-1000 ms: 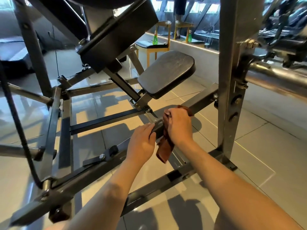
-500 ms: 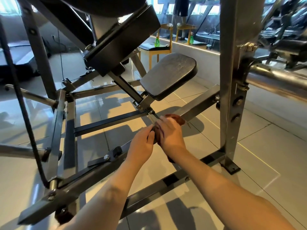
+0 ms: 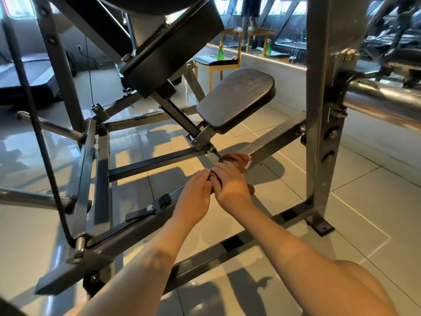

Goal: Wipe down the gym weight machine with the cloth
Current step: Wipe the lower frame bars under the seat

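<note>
The right hand [image 3: 230, 187] curls its fingers [image 3: 219, 175] round a reddish-brown cloth [image 3: 237, 160] on the slanted grey steel bar [image 3: 273, 137]. The left hand [image 3: 196, 199] lies alongside, grip unclear. The cloth may snag on the bolted seat bracket [image 3: 204, 139].

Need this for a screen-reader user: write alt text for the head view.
The right hand holds a brown cloth against a frame bar of a weight machine, below its black padded seat; the left hand rests alongside.

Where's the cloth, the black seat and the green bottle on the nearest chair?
cloth [image 3: 235, 158], head view, bunched top part
black seat [image 3: 237, 98], head view, pad's middle
green bottle [image 3: 220, 54], head view, its body
</note>
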`<state>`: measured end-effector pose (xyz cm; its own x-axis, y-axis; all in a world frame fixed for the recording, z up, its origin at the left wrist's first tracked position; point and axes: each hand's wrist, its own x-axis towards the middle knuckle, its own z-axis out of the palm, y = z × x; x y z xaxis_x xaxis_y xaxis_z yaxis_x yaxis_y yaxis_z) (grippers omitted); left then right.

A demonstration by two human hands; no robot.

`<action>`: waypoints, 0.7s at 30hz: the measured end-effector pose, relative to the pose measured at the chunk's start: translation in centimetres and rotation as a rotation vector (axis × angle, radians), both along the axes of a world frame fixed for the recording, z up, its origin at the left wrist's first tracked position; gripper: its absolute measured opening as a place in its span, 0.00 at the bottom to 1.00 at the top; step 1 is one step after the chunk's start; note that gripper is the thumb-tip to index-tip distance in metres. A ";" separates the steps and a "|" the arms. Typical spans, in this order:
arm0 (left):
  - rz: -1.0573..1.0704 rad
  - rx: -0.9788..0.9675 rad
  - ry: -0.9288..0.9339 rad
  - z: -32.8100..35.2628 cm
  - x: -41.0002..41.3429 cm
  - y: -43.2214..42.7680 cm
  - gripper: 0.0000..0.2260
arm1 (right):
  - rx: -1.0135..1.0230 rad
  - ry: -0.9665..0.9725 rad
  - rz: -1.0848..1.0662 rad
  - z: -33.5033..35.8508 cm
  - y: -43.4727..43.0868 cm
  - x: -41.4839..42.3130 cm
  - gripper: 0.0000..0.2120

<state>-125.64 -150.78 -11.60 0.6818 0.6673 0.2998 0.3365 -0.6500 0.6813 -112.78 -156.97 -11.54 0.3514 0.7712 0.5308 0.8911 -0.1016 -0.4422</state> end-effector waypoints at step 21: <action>0.063 -0.110 -0.039 -1.4 -1.6 -0.3 0.19 | 0.110 0.173 0.042 0.3 -1.0 0.1 0.05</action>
<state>-127.22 -151.03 -13.03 0.6269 0.7385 0.2483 0.3458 -0.5492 0.7608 -112.70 -157.98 -11.22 0.4138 0.7278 0.5469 0.8032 -0.0091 -0.5957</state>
